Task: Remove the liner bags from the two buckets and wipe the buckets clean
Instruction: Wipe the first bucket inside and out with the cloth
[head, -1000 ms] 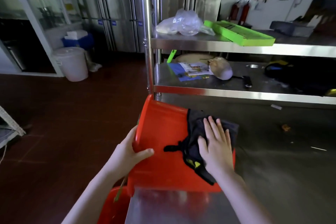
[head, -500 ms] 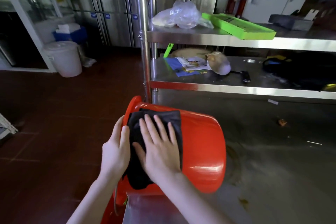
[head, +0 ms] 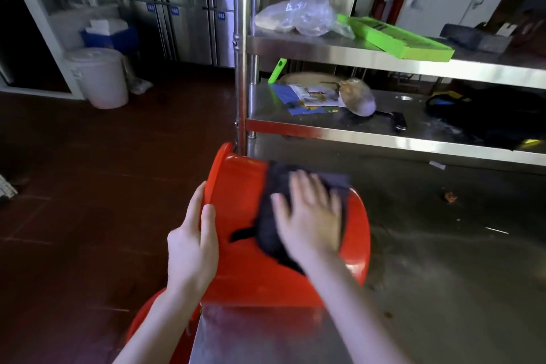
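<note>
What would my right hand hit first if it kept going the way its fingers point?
Right hand lies flat on the dark cloth; going on, it leaves the red bucket and likely meets the lower shelf edge, though depth is unclear.

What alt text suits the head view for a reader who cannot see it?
A person's right hand presses a dark cloth flat on a red bucket tipped on its side on a steel table, while the left hand grips its rim. Steel shelves behind hold a plastic bag and a green tray.
</note>
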